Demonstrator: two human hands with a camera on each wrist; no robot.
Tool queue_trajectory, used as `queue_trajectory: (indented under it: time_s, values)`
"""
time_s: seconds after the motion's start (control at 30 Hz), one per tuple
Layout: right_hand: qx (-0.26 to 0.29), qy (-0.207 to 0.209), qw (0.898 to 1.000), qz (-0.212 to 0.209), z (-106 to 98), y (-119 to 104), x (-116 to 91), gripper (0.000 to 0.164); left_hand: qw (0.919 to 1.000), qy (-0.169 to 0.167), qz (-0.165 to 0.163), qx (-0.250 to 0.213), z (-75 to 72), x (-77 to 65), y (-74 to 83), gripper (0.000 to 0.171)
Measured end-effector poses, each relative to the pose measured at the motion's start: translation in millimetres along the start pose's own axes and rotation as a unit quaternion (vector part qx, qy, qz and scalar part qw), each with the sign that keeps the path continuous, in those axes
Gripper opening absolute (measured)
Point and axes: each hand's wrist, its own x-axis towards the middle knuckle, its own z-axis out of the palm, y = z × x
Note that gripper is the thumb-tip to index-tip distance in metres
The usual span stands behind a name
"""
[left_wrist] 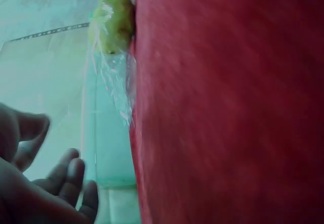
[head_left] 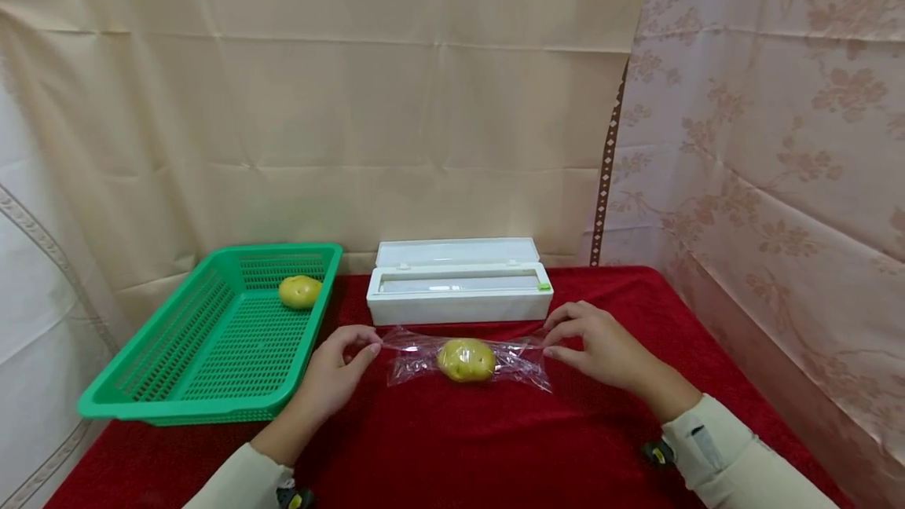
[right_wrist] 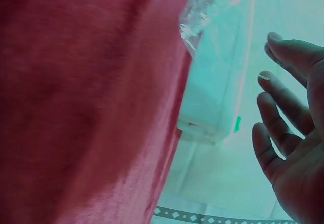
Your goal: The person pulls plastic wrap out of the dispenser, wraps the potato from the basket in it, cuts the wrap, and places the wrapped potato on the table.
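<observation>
A yellow potato [head_left: 467, 360] lies on the red cloth, wrapped in clear plastic film [head_left: 412, 360] that spreads out to both sides of it. My left hand [head_left: 335, 371] is at the film's left end, its fingers loosely bent and its fingertips close to the edge. At the right end, my right hand [head_left: 597, 344] hovers with relaxed, slightly bent fingers. Both wrist views show the fingers of the left hand [left_wrist: 48, 173] and right hand [right_wrist: 291, 117] spread apart from the film, with nothing gripped.
Behind the potato stands a white film dispenser box [head_left: 459, 307] with its lid raised and a green slider [head_left: 544, 287]. A green plastic basket [head_left: 205, 408] on the left holds another potato [head_left: 299, 291]. Curtains [head_left: 396, 116] hang behind the cloth-covered table [head_left: 495, 446].
</observation>
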Motion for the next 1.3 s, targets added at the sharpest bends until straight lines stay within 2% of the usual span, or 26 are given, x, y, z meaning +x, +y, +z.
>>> queue_trajectory:
  time_s: [0.13,0.3,0.5,0.63,0.73,0.8,0.9,1.0,1.07,1.13,1.23,1.3]
  values:
    - [-0.011,-0.035,0.999,-0.015,7,-1,-8,0.011,0.9955,-0.025,0.036,0.084,-2.6,-6.8,-3.5,0.005]
    - [0.002,-0.060,0.998,-0.035,19,2,-12,0.012,0.9818,-0.032,0.066,0.175,-1.8,-8.6,-1.1,0.002]
    - [0.009,-0.067,0.996,-0.057,31,2,-7,0.013,0.9572,-0.038,0.061,0.280,3.1,-5.3,3.2,0.007]
    - [0.002,-0.084,0.996,-0.043,36,1,-1,0.012,0.9386,-0.056,0.062,0.335,8.2,-0.6,4.2,0.004]
    - [-0.008,-0.098,0.995,-0.031,39,0,3,0.012,0.9303,-0.074,0.061,0.354,11.5,2.4,4.2,0.006]
    - [-0.016,-0.103,0.994,-0.029,40,-1,5,0.011,0.9278,-0.084,0.057,0.359,12.4,3.6,4.4,0.007]
    - [-0.027,-0.103,0.994,-0.035,41,-2,7,0.009,0.9283,-0.098,0.048,0.355,12.9,5.8,4.9,0.006]
    - [-0.039,-0.100,0.994,-0.032,41,-3,7,0.010,0.9357,-0.102,0.036,0.336,12.3,8.3,5.5,0.004]
    - [-0.041,-0.095,0.994,-0.024,41,-4,7,0.011,0.9451,-0.095,0.029,0.311,10.7,9.0,5.4,0.006]
    - [-0.044,-0.089,0.995,-0.006,40,-4,7,0.011,0.9604,-0.083,0.022,0.265,8.0,8.8,5.8,0.008]
    - [-0.030,-0.071,0.997,0.022,36,-6,8,0.008,0.9815,-0.046,0.029,0.184,4.1,7.0,7.5,0.012]
    - [-0.008,-0.052,0.998,0.035,32,-7,11,0.008,0.9887,-0.020,0.043,0.142,2.7,4.9,11.0,0.015]
